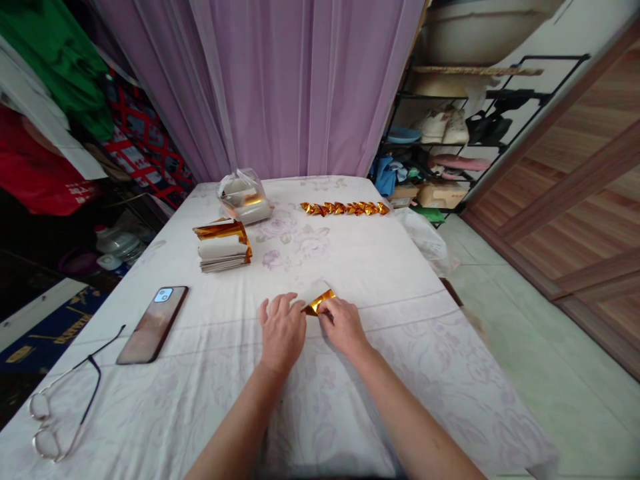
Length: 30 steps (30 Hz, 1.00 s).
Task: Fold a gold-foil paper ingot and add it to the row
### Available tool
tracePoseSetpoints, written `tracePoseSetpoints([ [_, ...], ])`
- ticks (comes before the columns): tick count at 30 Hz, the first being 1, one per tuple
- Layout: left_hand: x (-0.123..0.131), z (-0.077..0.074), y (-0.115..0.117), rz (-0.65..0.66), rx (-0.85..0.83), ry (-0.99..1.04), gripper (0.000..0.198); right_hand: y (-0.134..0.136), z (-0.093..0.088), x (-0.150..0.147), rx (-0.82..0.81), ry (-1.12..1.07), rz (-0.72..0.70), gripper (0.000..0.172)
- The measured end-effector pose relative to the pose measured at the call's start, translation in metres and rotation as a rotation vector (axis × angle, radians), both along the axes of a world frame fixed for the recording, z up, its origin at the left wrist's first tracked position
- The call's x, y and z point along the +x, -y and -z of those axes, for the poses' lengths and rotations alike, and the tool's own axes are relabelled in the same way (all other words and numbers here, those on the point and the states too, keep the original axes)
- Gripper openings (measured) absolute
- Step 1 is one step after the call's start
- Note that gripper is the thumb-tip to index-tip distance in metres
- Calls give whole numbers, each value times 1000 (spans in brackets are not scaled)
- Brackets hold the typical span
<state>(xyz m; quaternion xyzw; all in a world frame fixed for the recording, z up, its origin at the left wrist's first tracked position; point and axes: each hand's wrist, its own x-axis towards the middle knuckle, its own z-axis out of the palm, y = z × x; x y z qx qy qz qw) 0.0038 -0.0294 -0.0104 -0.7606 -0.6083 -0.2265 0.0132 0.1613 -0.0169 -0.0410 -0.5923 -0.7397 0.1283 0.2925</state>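
A small sheet of gold foil paper (pixel 320 303), white on its other side and partly folded over, lies on the table in front of me. My right hand (pixel 343 323) pinches its right part between thumb and fingers. Flat on the cloth at the sheet's left edge rests my left hand (pixel 283 327), fingers spread, with the thumb side touching the paper. Farther off to the left is a stack of foil sheets (pixel 225 247), white and gold. A row of folded gold foil pieces (pixel 345 209) lines the table's far right.
Behind the stack sits a clear plastic bag (pixel 245 197) with more paper inside. On the left lie a phone (pixel 154 325) and eyeglasses (pixel 49 437). The floral tablecloth (pixel 320 413) has wrinkles. A purple curtain (pixel 300 87) hangs behind; a shoe rack (pixel 450 127) stands right.
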Motion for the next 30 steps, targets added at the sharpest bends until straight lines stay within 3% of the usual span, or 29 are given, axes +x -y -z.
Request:
tracePoseSetpoints([
  [5, 11, 0, 23, 112, -15, -93, 34, -1, -1, -1, -5, -3, 0, 15],
  [9, 16, 2, 21, 106, -48, -123, 31, -4, 1, 9, 13, 9, -39, 18],
  [12, 14, 3, 19, 113, -49, -134, 29, -7, 2, 25, 58, 45, -31, 30],
  [17, 5, 5, 14, 154, -28, -153, 28, -11, 0, 47, 94, 92, -149, 45],
  [22, 0, 3, 2, 175, -25, -160, 19, -7, -1, 49, 101, 92, -226, 35],
  [30, 4, -17, -24, 299, -52, -304, 11, -5, -8, 48, 76, 146, -285, 24],
])
